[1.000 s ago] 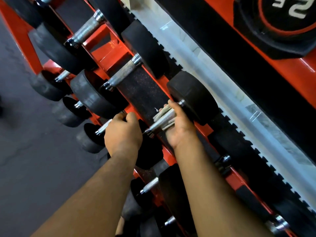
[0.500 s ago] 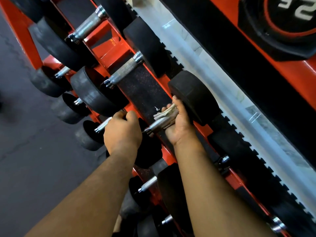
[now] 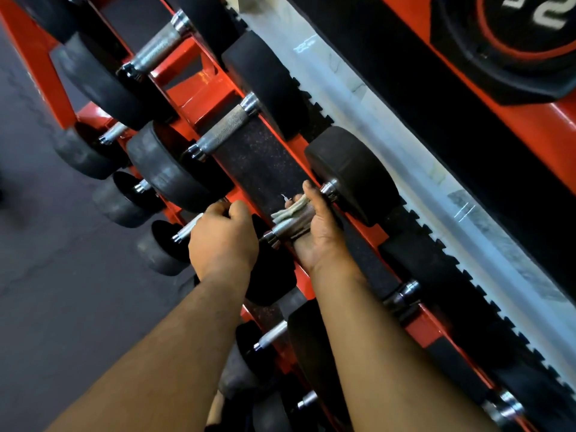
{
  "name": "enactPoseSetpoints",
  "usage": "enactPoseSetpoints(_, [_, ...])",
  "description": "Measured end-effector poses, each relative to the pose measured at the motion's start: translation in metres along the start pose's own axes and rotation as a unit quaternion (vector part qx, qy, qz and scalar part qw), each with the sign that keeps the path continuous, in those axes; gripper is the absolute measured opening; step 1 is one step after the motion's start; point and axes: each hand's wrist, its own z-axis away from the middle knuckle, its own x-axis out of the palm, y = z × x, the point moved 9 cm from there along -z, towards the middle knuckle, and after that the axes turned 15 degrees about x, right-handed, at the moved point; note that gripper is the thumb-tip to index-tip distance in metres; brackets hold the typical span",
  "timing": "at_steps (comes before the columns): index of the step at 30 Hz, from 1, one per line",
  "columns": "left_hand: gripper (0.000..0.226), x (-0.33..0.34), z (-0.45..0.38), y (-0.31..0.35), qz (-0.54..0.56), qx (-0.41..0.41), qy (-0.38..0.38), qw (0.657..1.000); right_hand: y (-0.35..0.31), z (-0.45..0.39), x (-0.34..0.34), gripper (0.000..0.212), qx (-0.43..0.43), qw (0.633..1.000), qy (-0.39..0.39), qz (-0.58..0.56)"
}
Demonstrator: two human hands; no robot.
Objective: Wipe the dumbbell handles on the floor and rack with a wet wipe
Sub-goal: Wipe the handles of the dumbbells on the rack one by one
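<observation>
Gripping a knurled steel dumbbell handle (image 3: pixel 294 220) through a crumpled pale wet wipe (image 3: pixel 288 212), right hand (image 3: pixel 321 232) fingers curled, left hand (image 3: pixel 223 241) fingers curled over a black rubber dumbbell head (image 3: pixel 271 275), glossy red steel rack (image 3: pixel 199 98)

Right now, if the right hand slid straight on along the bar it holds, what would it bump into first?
Most likely the black rubber weight head at the bar's far end. The right hand wraps the wet wipe around the dumbbell handle, its thumb tip already near the chrome collar before that head.
</observation>
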Motion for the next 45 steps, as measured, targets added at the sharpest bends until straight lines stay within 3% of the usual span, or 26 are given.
enactPoseSetpoints(3, [0.032, 0.001, 0.0, -0.001, -0.001, -0.002, 0.0, 1.0, 0.01, 0.012, -0.004, 0.032, -0.036, 0.999, -0.011, 0.02])
enactPoseSetpoints(6, [0.031, 0.0, 0.0, -0.002, 0.0, -0.007, -0.001, 1.0, 0.027, 0.02, -0.013, 0.068, -0.002, 0.999, -0.025, -0.025])
enactPoseSetpoints(8, [0.03, 0.0, 0.001, -0.001, 0.0, -0.006, -0.003, 1.0, 0.029, 0.014, -0.005, 0.06, 0.025, 0.999, -0.039, -0.004])
enactPoseSetpoints(12, [0.031, -0.001, 0.001, 0.002, -0.002, 0.0, -0.003, 1.0, 0.022, 0.001, 0.002, 0.037, 0.055, 0.998, 0.021, 0.0])
enactPoseSetpoints(18, [0.03, 0.0, -0.001, 0.001, -0.008, 0.003, -0.002, 1.0, 0.042, 0.022, -0.01, 0.077, 0.043, 0.999, -0.019, -0.004])
enactPoseSetpoints(19, [0.029, 0.0, -0.001, 0.0, -0.009, 0.001, -0.004, 1.0, 0.045, 0.023, -0.009, 0.075, 0.05, 0.998, -0.024, 0.0])
enactPoseSetpoints(23, [0.03, 0.0, 0.0, 0.002, -0.005, -0.004, -0.01, 1.0, 0.043, 0.018, 0.009, 0.024, 0.104, 0.993, -0.019, 0.053])
enactPoseSetpoints(29, [0.03, -0.002, 0.002, 0.004, 0.0, -0.004, -0.009, 1.0, 0.04, 0.031, -0.006, 0.007, 0.068, 0.993, 0.041, 0.086])
enactPoseSetpoints(32, [0.029, -0.001, 0.002, 0.002, 0.005, -0.004, -0.011, 1.0, 0.046, 0.043, -0.029, 0.013, 0.042, 0.984, 0.145, 0.094])
enactPoseSetpoints(36, [0.029, 0.0, 0.001, 0.0, 0.004, -0.005, -0.015, 1.0, 0.045, 0.05, -0.039, 0.009, 0.026, 0.979, 0.182, 0.09])
enactPoseSetpoints(40, [0.029, 0.0, 0.001, 0.002, 0.002, -0.003, -0.011, 1.0, 0.021, 0.037, -0.027, 0.014, 0.016, 0.993, 0.112, -0.035])
enactPoseSetpoints(45, [0.031, 0.002, 0.001, -0.002, 0.007, -0.006, -0.007, 1.0, -0.015, 0.02, 0.005, 0.013, -0.065, 0.992, 0.099, 0.044])
